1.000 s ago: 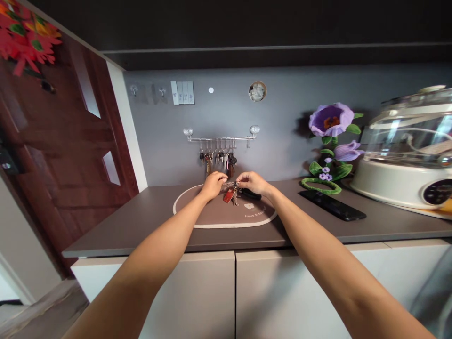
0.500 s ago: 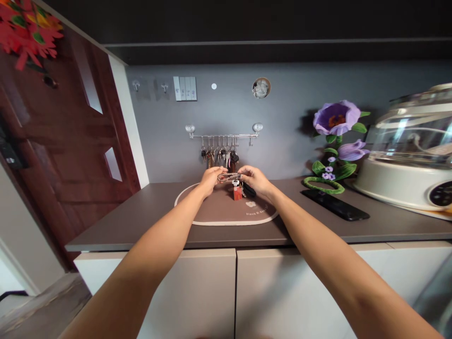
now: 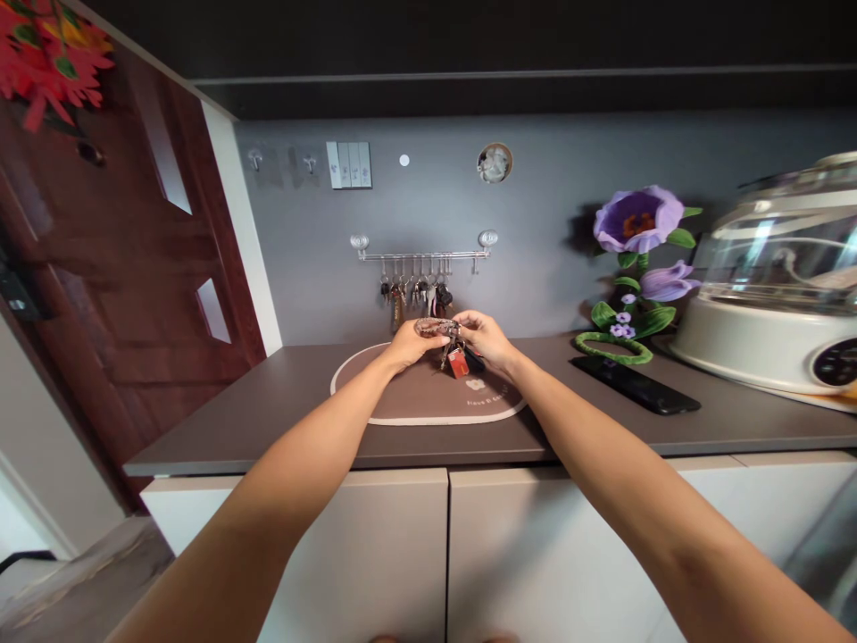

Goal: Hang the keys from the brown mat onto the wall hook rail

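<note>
A keychain (image 3: 436,327) with a braided-looking strap loop is held between both hands above the brown mat (image 3: 415,393). My left hand (image 3: 410,345) is closed on the strap's left part, its thumb reaching toward the middle. My right hand (image 3: 486,339) pinches the other end, close to the metal fittings. Below the fingers dangle a small red tag (image 3: 459,363), some keys and a black piece (image 3: 474,360). Fingers hide part of the strap. Behind, several key bunches (image 3: 421,290) hang from a clear hook rail (image 3: 425,256) on the wall.
To the right on the counter (image 3: 268,420) lies a black phone (image 3: 636,386), beside a purple flower ornament (image 3: 637,223) with a green base. A cream appliance with a clear cover (image 3: 769,330) stands at the far right. A dark shelf (image 3: 469,45) overhangs the counter.
My left hand has shifted right along the strap, its thumb now nearer my right hand. The red tag has swung slightly right and tilted. The view has moved a little.
</note>
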Tool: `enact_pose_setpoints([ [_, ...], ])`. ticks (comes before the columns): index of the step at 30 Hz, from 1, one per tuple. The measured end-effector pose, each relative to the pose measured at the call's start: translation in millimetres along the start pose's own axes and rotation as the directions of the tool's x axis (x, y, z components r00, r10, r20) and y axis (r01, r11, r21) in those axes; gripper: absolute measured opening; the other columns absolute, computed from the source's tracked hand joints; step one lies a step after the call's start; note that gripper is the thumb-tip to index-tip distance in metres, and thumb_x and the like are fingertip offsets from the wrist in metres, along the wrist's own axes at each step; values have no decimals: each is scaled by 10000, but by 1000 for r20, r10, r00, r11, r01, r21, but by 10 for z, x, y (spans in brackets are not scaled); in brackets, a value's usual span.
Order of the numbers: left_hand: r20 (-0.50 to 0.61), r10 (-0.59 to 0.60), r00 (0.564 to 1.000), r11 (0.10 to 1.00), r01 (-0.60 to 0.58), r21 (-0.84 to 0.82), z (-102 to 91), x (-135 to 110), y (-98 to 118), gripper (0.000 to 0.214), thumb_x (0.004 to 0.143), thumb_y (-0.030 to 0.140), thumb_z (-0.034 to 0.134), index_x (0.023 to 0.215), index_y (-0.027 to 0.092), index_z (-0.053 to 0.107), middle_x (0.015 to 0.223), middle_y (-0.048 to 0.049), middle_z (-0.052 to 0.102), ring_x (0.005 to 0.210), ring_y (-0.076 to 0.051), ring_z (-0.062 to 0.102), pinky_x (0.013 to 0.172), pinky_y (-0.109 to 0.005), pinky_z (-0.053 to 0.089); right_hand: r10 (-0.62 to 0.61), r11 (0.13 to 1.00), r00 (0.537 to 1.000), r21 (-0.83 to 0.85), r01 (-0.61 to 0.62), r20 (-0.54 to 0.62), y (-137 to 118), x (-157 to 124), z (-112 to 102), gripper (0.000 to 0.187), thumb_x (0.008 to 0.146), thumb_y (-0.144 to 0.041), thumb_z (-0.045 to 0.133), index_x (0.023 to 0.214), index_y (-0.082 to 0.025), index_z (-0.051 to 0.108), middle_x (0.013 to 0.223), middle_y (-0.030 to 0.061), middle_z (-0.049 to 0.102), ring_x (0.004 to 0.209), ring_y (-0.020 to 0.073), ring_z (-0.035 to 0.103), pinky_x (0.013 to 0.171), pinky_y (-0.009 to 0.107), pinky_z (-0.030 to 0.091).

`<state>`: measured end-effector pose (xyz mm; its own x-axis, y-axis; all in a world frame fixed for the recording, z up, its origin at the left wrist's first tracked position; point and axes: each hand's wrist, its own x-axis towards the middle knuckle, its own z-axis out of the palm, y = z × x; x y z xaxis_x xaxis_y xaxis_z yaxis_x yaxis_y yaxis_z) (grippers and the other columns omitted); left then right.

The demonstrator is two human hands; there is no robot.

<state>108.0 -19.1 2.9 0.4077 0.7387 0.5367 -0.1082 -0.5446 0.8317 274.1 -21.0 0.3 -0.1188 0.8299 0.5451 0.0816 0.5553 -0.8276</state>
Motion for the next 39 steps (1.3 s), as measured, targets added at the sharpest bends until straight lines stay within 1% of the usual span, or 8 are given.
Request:
enact_pose_setpoints([
  [7,-77,107,991,974,-89,209,56,16,0,262,614,273,675,809,100,654,820,-86,675,745,-162,599,740,-296,452,86,995,996,58,-85,-13,17,-6,31,265,591,-320,654,779,-169,544,674,-33,561,539,60,478,531,197,376],
  [13,-133,117,984,957,-76,278,42,26,22,192,663,215,618,822,119,666,852,-77,681,775,-164,599,747,-289,448,137,982,990,134,-131,-34,-7,-8,55,287,549,-319,686,741,-160,546,628,-32,554,500,54,465,498,197,366],
  [18,-217,38,975,982,3,186,34,47,-1,161,635,186,630,776,114,660,779,-66,680,696,-148,586,697,-283,453,172,968,985,185,-167,-13,-34,-26,61,325,536,-338,706,762,-151,566,650,-9,586,495,59,478,481,200,365],
  [21,-267,5,964,994,24,107,29,55,-18,141,616,138,626,754,121,650,739,-40,672,681,-132,573,691,-272,452,191,963,982,196,-183,-18,-40,-26,53,332,542,-336,708,782,-151,573,634,-13,585,458,50,454,448,196,340],
  [25,-309,-51,950,995,75,66,0,70,-25,120,624,113,599,735,129,642,706,-20,657,653,-120,560,655,-258,448,180,964,983,202,-173,-18,-53,-21,40,334,552,-313,701,818,-164,564,622,-26,574,437,46,440,428,191,317],
  [32,-381,-139,914,990,134,-39,-107,137,-65,103,684,198,578,764,154,626,758,-20,645,645,-96,550,606,-222,436,160,978,987,140,-155,-27,-91,-32,7,319,591,-329,665,850,-183,551,584,-44,537,376,23,330,390,187,248],
  [35,-395,-150,906,988,126,-86,-141,148,-70,134,692,273,591,766,165,616,765,-14,631,678,-94,550,656,-234,448,143,983,989,119,-139,-28,-111,-33,-15,298,605,-318,652,854,-184,559,615,-32,558,395,30,353,408,192,286],
  [39,-379,-170,910,979,114,-167,-182,150,-50,174,675,310,621,776,169,606,773,-12,616,728,-92,551,713,-249,449,116,990,990,88,-110,-75,-164,-24,-35,259,582,-290,661,793,-168,574,696,-1,596,543,70,487,535,217,399],
])
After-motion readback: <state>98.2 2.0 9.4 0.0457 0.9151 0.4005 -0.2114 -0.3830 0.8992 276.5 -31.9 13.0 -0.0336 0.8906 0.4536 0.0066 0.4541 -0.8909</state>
